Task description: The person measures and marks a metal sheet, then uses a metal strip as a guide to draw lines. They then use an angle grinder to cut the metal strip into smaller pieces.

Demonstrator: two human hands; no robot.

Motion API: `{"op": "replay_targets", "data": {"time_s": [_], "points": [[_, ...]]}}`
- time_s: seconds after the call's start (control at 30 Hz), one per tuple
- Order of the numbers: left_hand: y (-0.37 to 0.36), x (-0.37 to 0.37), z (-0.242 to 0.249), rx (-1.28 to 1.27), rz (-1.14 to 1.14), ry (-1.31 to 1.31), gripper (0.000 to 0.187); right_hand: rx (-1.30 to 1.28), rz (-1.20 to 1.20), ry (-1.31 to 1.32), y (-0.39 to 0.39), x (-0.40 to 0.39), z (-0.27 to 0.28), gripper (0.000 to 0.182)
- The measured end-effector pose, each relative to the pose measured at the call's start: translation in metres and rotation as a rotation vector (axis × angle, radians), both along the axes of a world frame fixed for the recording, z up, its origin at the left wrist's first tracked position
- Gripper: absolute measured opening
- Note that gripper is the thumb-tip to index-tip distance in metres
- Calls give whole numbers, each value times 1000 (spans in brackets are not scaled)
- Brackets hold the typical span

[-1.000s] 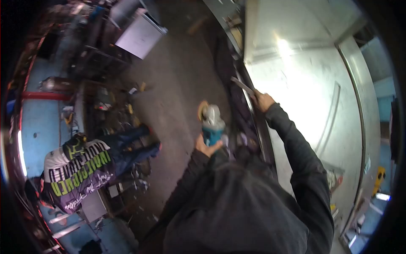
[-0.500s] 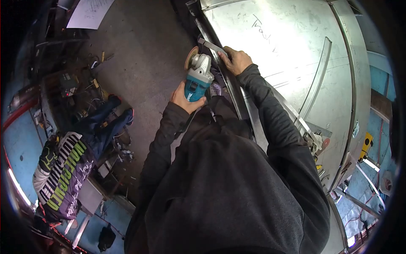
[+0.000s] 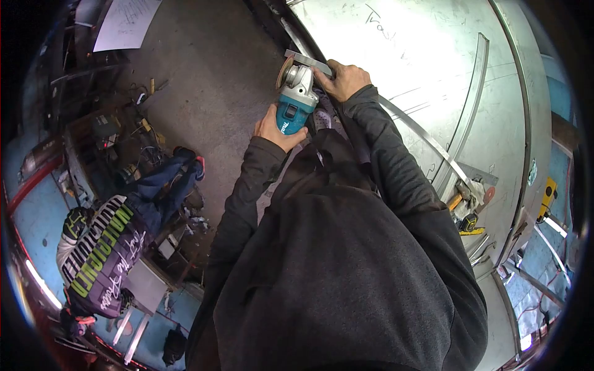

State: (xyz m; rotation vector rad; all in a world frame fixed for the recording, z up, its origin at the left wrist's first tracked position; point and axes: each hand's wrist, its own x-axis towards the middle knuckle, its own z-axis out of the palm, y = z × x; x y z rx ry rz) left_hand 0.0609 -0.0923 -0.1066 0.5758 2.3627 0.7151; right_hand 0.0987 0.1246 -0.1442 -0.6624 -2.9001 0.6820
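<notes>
My left hand (image 3: 275, 131) is wrapped round the teal body of an angle grinder (image 3: 294, 113), its silver head pointing away from me. The brownish grinding disc (image 3: 284, 71) stands on edge by the end of a flat metal strip (image 3: 311, 62); contact between them is hard to make out. My right hand (image 3: 348, 81) grips this strip at the edge of the metal-topped table (image 3: 421, 37), thumb and fingers closed on it. A long thin strip (image 3: 421, 133) runs back from behind my right wrist; whether it is the same piece is hidden.
On the tabletop lie a curved metal strip (image 3: 470, 93), a tape measure (image 3: 469, 222) and a crumpled cloth (image 3: 471, 195). At left, another person in a printed shirt (image 3: 111, 260) bends near scattered tools and a dark box (image 3: 105, 128). A white sheet (image 3: 128, 25) is at upper left.
The grinder has come closer to the strip's end, and the strip now lies across just above its head. My view has shifted slightly. Both hands keep their holds.
</notes>
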Motion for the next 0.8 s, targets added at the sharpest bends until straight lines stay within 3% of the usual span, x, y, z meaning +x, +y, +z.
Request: {"op": "replay_targets", "data": {"time_s": [0.4,0.6,0.7,0.8], "points": [[-3,-49,-7,-48,-33,1,80,-54,-58,-63,-11,-43,-18,53],[3,-21,-3,54,-39,63,83,-25,-25,-3,-4,-14,-12,50],[9,-21,-4,44,-35,-51,81,-1,-22,48,-1,-11,-13,44],[11,-23,-12,233,-69,170,76,-9,-28,36,-1,-12,-10,44]]}}
